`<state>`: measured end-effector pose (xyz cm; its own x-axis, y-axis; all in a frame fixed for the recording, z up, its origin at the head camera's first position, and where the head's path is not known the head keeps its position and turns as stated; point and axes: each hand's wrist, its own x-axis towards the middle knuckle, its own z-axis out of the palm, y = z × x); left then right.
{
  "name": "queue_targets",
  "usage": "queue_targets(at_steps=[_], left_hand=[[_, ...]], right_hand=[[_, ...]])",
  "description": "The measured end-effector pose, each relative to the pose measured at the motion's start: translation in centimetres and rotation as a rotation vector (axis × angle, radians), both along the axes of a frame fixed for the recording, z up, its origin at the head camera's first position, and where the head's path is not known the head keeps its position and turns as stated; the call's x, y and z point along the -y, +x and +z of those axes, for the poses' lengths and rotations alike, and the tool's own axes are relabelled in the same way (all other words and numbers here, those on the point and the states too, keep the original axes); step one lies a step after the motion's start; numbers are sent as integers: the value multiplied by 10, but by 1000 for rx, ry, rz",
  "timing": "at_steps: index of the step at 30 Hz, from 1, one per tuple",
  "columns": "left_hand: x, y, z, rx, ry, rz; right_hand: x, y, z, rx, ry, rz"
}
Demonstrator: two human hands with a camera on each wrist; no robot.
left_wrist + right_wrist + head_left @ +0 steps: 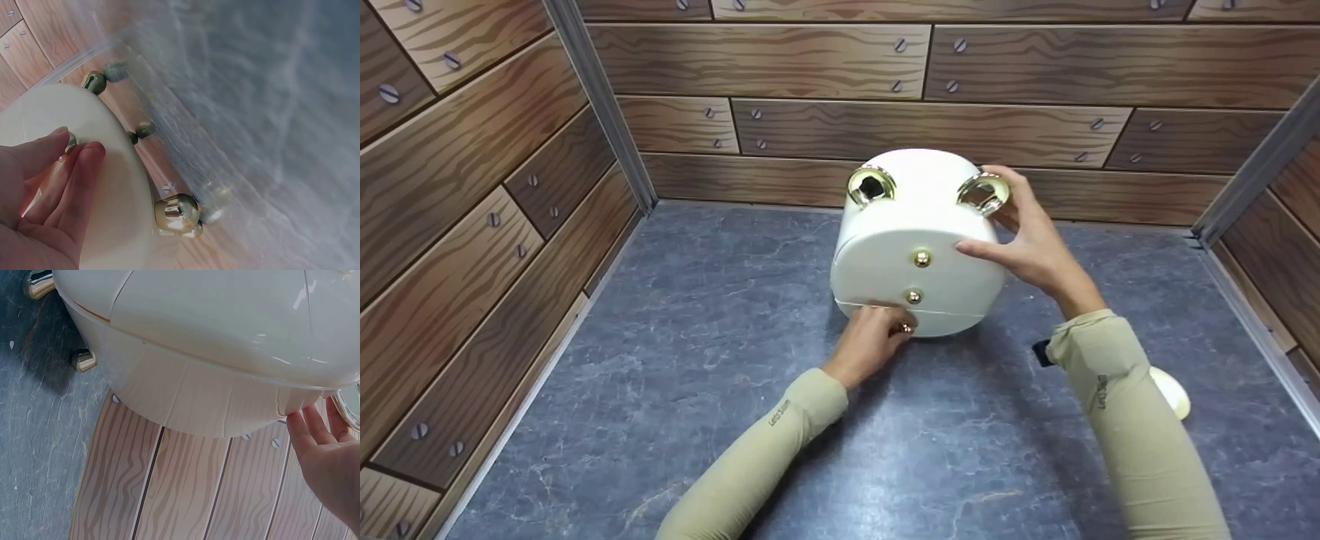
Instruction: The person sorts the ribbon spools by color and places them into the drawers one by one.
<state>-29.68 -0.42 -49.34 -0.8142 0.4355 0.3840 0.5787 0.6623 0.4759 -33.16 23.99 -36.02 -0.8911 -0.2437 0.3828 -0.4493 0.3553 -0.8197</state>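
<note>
A white rounded drawer box point(877, 262) stands near the back of the floor, its front towards me. Two gold rings point(871, 185) stick up from its top like ears, and gold knobs point(922, 258) run down the front. My left hand point(868, 341) pinches the lowest knob between thumb and fingers; the left wrist view shows that knob point(71, 140) partly hidden by them. At the upper right, my right hand point(1035, 244) grips the box, thumb on the front and fingers behind the right ring point(984, 193). Gold feet point(177, 212) show under the box in the left wrist view.
A small white rounded piece point(1174, 394) lies on the dark marbled floor point(697, 360), partly hidden by my right sleeve. Wood-patterned walls point(832, 60) stand at the back and both sides, the back one close behind the box.
</note>
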Motion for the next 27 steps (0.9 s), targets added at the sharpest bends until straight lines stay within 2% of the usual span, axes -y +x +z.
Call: queue_targets(at_steps=[14, 21, 27], left_hand=[[1, 3, -1, -28, -25, -4], [2, 4, -3, -63, -19, -3], [2, 6, -1, -40, -15, -5]], right_hand=[[-1, 0, -1, -1, 4, -4], [0, 0, -1, 9, -11, 9], [-1, 1, 0, 12, 2, 0]])
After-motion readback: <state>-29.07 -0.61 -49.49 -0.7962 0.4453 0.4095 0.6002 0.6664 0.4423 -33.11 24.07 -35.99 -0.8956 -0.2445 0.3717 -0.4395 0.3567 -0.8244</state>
